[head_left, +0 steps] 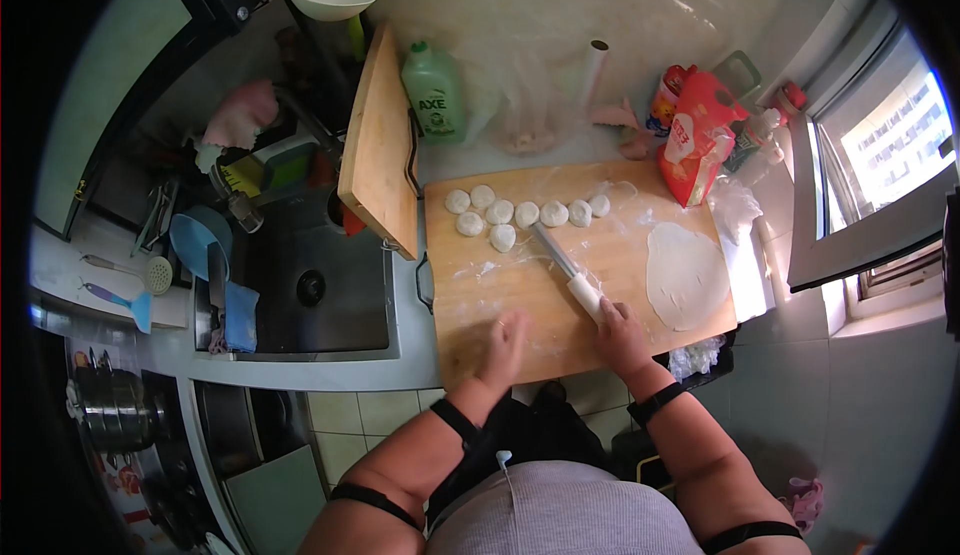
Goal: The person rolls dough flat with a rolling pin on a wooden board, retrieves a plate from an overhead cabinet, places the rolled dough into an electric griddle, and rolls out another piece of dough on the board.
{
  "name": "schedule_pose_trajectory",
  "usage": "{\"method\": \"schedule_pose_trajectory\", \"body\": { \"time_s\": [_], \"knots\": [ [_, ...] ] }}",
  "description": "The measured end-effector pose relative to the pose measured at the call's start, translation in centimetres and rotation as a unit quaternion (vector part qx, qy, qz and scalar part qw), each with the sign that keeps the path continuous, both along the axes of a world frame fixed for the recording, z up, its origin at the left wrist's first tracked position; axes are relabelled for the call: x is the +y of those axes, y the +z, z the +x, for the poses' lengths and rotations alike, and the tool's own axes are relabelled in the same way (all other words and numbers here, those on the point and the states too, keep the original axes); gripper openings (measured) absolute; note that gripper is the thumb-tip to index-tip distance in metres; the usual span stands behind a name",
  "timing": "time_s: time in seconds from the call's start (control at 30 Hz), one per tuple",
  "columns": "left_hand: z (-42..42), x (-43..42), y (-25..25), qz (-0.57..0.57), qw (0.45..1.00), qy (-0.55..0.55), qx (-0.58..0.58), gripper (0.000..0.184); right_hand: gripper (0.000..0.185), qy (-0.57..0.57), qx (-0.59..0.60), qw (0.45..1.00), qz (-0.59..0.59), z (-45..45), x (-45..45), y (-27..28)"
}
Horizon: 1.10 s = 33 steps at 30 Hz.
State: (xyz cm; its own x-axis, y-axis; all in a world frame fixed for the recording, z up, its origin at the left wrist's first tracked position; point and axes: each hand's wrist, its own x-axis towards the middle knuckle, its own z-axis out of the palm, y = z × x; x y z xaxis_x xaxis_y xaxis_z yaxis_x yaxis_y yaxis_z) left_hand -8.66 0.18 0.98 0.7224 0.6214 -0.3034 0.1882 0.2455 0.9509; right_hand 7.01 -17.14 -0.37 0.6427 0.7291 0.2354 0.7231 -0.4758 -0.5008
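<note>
My right hand (622, 338) is closed around the lower end of a rolling pin (584, 292), which has a thick white part and a thinner grey shaft. Its far tip points at a row of small dough balls (527, 215) at the back of the wooden board (470, 305). To the right of that hand lies a large, flat rolled-out dough sheet (688, 277). My left hand (508, 345) is over the front of the board, smeared by motion, so its fingers are unclear. Flour is dusted on the wood.
Left of the board, a second wooden board (378, 145) stands upright beside the sink (300, 345). Behind are a green detergent bottle (434, 95) and a red bag (697, 140). An open window (880, 155) juts in at the right.
</note>
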Motion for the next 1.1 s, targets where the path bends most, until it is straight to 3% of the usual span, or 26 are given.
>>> {"method": "schedule_pose_trajectory", "body": {
  "time_s": [0.07, 0.1, 0.17, 0.2, 0.23, 0.3, 0.37, 0.43, 0.57, 0.63, 0.8, 0.97, 1.03, 1.1],
  "knots": [
    [0.8, 4.0, -4.4, 0.005, 0.998, 0.061, 0.000, 0.030, 0.047, -0.004, 0.011, 1.000, 0.009, 0.0, 0.0, 0.1],
    [0.9, 5.2, -3.4, 0.005, 0.998, 0.061, 0.000, 0.030, 0.047, -0.011, 0.022, 1.000, 0.018, 0.0, 0.0, 0.0],
    [1.2, 6.3, -0.4, -0.112, 0.989, 0.057, 0.077, 0.029, 0.047, -0.022, 0.020, 0.999, 0.015, -0.2, 0.0, -0.4],
    [1.1, 6.0, -0.4, -0.179, 0.979, 0.029, 0.091, 0.040, 0.046, -0.032, 0.016, 0.999, 0.013, -0.5, 0.2, -0.3],
    [0.9, 5.2, -0.4, -0.181, 0.979, 0.027, 0.093, 0.040, 0.046, -0.034, 0.019, 0.999, 0.010, -0.9, 0.6, -0.3],
    [0.5, 2.2, -0.4, -0.317, 0.945, -0.019, 0.073, 0.052, 0.045, -0.058, -0.019, 0.997, 0.038, -2.2, 1.8, -0.3],
    [0.4, -0.8, 0.6, -0.406, 0.913, 0.003, 0.032, 0.063, 0.044, 0.032, -0.025, 0.999, 0.017, -3.8, 2.8, -0.3],
    [-0.1, -2.2, 0.9, -0.416, 0.909, 0.005, 0.017, 0.067, 0.048, 0.190, 0.020, 0.982, 0.001, -5.2, 3.9, 5.2],
    [-0.3, -2.5, 1.9, -0.443, 0.896, 0.037, -0.021, 0.071, 0.057, 0.131, 0.083, 0.988, 0.021, -7.4, 2.3, 6.2],
    [-0.4, -2.4, 1.7, -0.474, 0.877, 0.059, -0.044, 0.073, 0.065, 0.037, 0.296, 0.952, -0.061, -8.7, 1.1, 5.4],
    [-0.1, -2.9, 1.8, -0.438, 0.896, 0.060, -0.043, 0.078, 0.071, 0.087, 0.265, 0.960, 0.004, -9.9, 0.4, 4.1],
    [0.3, -2.9, 1.7, -0.491, 0.866, 0.076, -0.065, 0.081, 0.071, 0.175, 0.105, 0.976, -0.081, -8.2, -0.9, 5.0],
    [0.5, -3.2, 1.2, -0.483, 0.869, 0.046, -0.100, 0.084, 0.069, 0.195, 0.079, 0.973, -0.091, -7.8, -1.2, 5.8],
    [0.7, -3.4, 0.8, -0.483, 0.866, 0.083, -0.105, 0.091, 0.067, 0.215, 0.052, 0.970, -0.099, -7.7, -1.3, 6.2]
  ]
}}
